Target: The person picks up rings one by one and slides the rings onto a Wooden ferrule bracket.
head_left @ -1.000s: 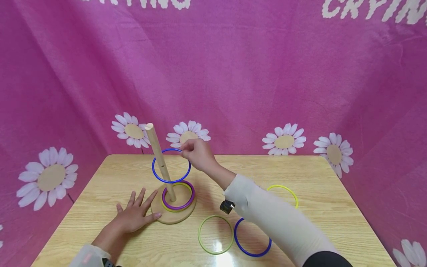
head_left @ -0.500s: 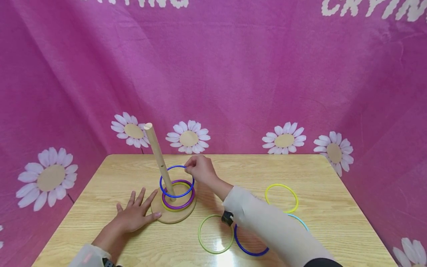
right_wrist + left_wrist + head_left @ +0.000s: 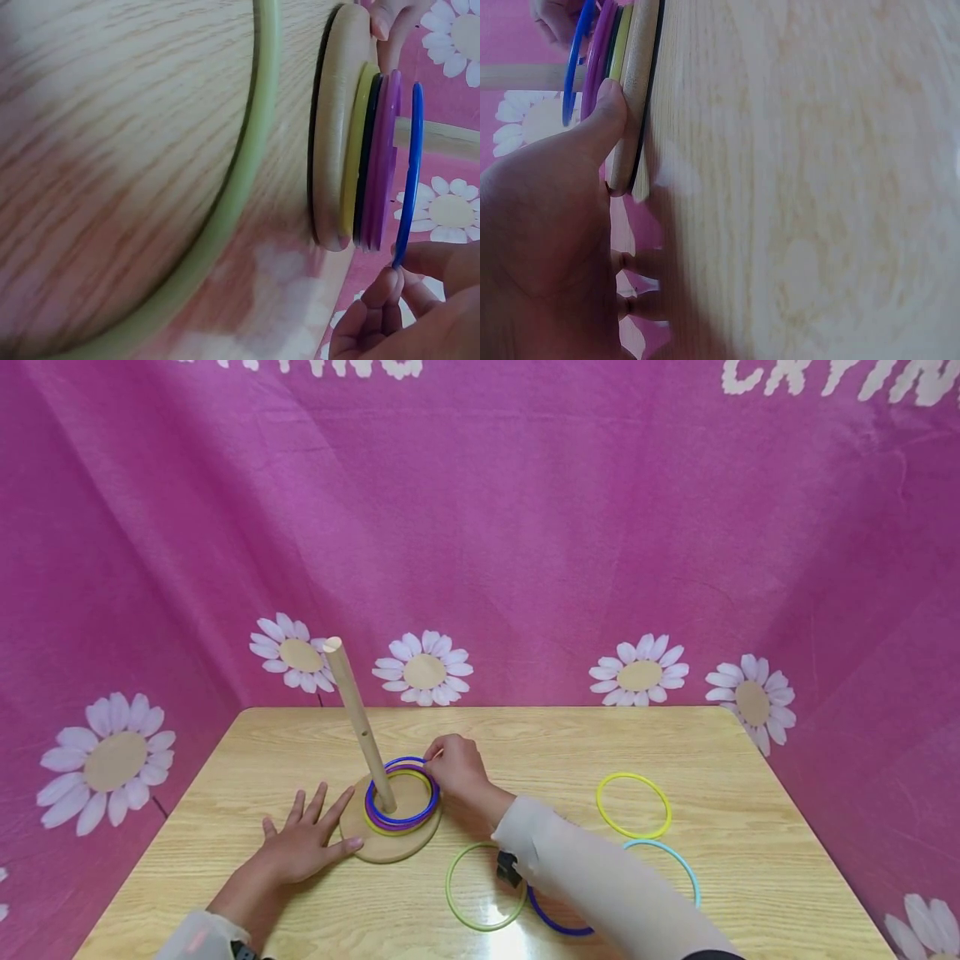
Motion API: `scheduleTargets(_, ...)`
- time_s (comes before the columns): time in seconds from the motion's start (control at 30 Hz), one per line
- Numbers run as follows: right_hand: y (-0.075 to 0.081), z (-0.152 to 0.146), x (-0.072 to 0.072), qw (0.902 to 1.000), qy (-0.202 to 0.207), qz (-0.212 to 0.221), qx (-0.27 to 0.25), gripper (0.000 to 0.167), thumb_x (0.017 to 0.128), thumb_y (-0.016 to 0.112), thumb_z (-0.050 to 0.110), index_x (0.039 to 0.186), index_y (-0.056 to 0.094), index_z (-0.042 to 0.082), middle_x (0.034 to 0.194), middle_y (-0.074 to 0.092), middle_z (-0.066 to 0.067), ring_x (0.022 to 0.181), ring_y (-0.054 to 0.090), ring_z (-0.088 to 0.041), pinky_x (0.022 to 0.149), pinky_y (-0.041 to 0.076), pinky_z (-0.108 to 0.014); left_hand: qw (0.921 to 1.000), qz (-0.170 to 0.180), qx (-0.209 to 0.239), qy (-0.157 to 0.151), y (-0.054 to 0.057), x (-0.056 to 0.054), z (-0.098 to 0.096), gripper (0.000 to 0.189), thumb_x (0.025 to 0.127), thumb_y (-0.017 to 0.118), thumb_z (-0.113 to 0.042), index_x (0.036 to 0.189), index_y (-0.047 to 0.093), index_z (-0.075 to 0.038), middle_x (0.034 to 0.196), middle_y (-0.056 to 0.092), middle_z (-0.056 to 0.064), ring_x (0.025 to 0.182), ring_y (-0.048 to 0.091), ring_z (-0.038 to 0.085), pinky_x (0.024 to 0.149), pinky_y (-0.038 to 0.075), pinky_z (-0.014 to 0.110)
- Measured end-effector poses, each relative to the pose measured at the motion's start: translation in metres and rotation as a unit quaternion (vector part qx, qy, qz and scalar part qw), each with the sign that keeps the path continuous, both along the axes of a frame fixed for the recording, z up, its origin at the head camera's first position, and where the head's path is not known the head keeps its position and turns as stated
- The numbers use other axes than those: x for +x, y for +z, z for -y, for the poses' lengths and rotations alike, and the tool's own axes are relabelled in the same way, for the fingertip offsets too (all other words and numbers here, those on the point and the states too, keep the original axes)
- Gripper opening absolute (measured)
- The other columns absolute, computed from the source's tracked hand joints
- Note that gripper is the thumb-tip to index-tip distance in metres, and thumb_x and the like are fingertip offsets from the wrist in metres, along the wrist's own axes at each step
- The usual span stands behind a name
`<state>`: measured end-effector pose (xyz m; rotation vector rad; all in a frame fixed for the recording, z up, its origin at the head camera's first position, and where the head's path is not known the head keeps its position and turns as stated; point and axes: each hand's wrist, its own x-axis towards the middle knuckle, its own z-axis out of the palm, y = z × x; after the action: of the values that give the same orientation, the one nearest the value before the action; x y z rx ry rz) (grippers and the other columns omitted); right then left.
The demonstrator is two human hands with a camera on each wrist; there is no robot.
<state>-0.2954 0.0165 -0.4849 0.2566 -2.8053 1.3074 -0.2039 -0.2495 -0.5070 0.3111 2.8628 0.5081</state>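
Observation:
A wooden post (image 3: 351, 693) rises from a round wooden base (image 3: 382, 853) at the table's left side. My right hand (image 3: 459, 770) pinches a blue ring (image 3: 412, 169) at its far right edge between thumb and fingertips. The ring encircles the post, close over a stack: purple rings (image 3: 385, 172) on top, a dark ring (image 3: 366, 172) beneath, a yellow ring (image 3: 357, 161) lowest on the base. My left hand (image 3: 300, 847) lies spread flat beside the base, its thumb and index fingertip at the base's rim.
Right of the base, a light green ring (image 3: 448, 893), a dark blue ring (image 3: 558, 928), a light blue ring (image 3: 684, 862) and another yellow ring (image 3: 666, 806) lie on the wooden table (image 3: 750, 827). My right forearm partly covers some. Behind hangs a pink flowered cloth (image 3: 525, 552).
My right hand has lowered the blue ring down along the post, from about mid-height to just over the stacked rings. The left hand stays in place.

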Motion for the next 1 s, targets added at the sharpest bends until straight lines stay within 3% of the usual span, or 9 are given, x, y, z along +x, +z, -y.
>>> scheduleTargets(0.2,-0.002,0.001,0.003,0.9998,-0.003,0.016,-0.012,0.007,0.083,0.076,0.004,0.079,0.075,0.009,0.067,0.065,0.004,0.065,0.055,-0.010,0.061,0.045,-0.022,1.0000,0.009,-0.002,0.000,0.000,0.000,0.000,0.089,0.096,0.052,-0.072,0.166,0.021,-0.026,0.170,0.004,0.028,0.151,-0.004,0.060,0.095,-0.005,0.093)
scheduleTargets(0.53,-0.002,0.001,0.007,0.9997,0.001,0.002,0.023,0.012,0.085,0.078,0.009,0.075,0.074,0.013,0.067,0.064,0.005,0.063,0.054,-0.009,0.057,0.044,-0.022,0.9999,0.010,-0.002,0.000,0.000,0.001,0.000,0.090,0.096,0.052,-0.071,0.166,0.020,-0.025,0.170,0.004,0.028,0.151,-0.005,0.060,0.095,-0.005,0.093)
scheduleTargets(0.77,-0.005,0.000,0.006,0.9999,0.012,0.004,0.001,0.007,0.086,0.079,0.010,0.080,0.075,0.010,0.068,0.066,0.004,0.063,0.055,-0.008,0.058,0.045,-0.022,0.9999,0.012,-0.001,0.000,-0.001,0.000,0.000,0.090,0.096,0.052,-0.072,0.166,0.020,-0.026,0.170,0.004,0.027,0.151,-0.005,0.060,0.095,-0.006,0.093)
scheduleTargets(1.0,0.002,-0.008,0.006,0.9996,0.014,0.012,-0.022,0.007,0.087,0.080,0.014,0.083,0.076,0.011,0.070,0.068,0.003,0.067,0.057,-0.009,0.063,0.047,-0.025,0.9999,0.014,-0.001,0.000,-0.001,-0.001,0.001,0.091,0.095,0.050,-0.074,0.167,0.019,-0.027,0.170,0.003,0.027,0.151,-0.006,0.060,0.095,-0.007,0.093)
